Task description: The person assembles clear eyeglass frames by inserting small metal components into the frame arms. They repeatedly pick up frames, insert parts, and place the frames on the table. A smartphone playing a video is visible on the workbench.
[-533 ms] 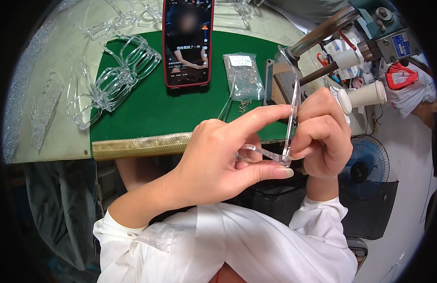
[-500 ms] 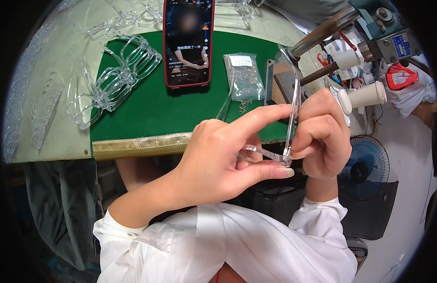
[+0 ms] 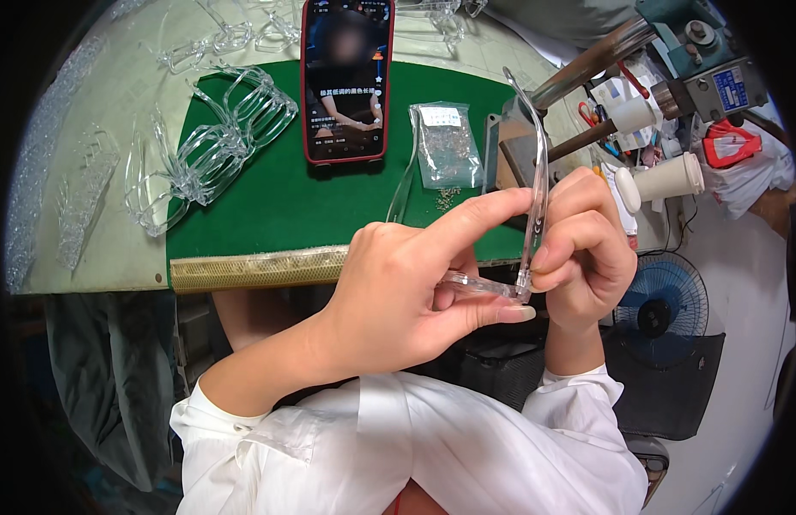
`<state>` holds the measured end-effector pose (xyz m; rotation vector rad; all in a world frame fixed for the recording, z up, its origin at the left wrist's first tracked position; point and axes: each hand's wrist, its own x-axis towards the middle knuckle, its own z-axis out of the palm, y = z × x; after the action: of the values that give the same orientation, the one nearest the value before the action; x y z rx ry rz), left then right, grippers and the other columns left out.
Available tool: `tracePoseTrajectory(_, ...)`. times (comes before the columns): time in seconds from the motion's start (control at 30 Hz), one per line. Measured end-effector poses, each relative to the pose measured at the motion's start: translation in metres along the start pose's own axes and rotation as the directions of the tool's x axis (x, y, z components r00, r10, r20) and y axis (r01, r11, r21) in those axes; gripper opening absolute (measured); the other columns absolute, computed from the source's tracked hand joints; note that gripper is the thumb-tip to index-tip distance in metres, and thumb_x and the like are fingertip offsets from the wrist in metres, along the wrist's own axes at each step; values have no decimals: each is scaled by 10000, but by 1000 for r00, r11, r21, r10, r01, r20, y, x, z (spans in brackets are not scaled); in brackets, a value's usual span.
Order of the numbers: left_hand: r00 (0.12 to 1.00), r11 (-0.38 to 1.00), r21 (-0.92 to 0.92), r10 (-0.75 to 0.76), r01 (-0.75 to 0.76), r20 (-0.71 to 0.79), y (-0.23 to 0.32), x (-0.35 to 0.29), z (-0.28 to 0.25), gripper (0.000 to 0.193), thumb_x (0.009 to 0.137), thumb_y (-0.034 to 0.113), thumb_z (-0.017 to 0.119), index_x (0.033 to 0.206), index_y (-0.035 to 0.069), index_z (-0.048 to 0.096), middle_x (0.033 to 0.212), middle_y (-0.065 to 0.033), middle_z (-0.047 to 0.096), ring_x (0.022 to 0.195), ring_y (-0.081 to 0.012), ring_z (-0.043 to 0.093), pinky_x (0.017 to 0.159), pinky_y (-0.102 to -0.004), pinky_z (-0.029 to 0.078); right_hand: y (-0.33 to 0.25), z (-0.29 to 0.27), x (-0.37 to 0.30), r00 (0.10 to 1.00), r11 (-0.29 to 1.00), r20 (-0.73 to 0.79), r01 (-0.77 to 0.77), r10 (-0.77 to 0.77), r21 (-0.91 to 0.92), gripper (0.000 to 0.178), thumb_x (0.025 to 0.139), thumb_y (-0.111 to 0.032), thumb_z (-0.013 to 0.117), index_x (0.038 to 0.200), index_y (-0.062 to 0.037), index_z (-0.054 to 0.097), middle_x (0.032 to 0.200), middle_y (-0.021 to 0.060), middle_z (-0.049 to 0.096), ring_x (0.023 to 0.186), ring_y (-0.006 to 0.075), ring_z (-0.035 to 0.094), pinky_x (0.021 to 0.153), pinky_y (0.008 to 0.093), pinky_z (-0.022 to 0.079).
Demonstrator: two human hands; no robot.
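Note:
A clear plastic eyeglass frame is held up between my two hands, over the near edge of the green mat. My left hand grips its front, thumb below and index finger stretched to the temple arm; the palm hides much of the front. Beside the hinge, my right hand is closed, its thumb and curled fingers pinched against the temple. Whether something small is in that pinch is hidden. Just beyond lie a small clear bag of tiny metal parts and a loose heap of screws.
A red-cased phone stands on the green mat. Clear eyeglass frames are piled at left. A bench press rises at far right, near a white spool. Below it is a blue fan.
My right hand has shifted slightly down and left beside the hinge. The temple arm tilts a little more to the left at its far tip. My left hand keeps its grip.

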<state>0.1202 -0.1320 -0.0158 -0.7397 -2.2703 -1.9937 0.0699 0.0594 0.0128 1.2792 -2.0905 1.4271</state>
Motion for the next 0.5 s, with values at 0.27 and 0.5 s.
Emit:
tracePoseTrajectory(0.27, 999, 999, 14, -47, 47, -10, 3, -1, -2, 715, 696, 81, 805, 1325, 19, 471, 1080, -97, 665, 604, -110, 636, 578, -241, 502, -1, 0, 10, 996, 993, 67, 73, -67, -96, 254, 734, -290, 729, 745, -56, 629, 750, 45, 533, 675, 188, 487, 593, 283, 369)
tracePoseTrajectory(0.5, 994, 985, 169, 52, -35, -100, 2, 0, 2, 721, 685, 91, 805, 1326, 32, 481, 1013, -87, 681, 572, -134, 629, 538, -251, 498, -6, 6, 3, 999, 978, 6, 46, -45, -205, 274, 823, -300, 672, 781, -41, 592, 767, 73, 519, 677, 212, 499, 582, 293, 397)
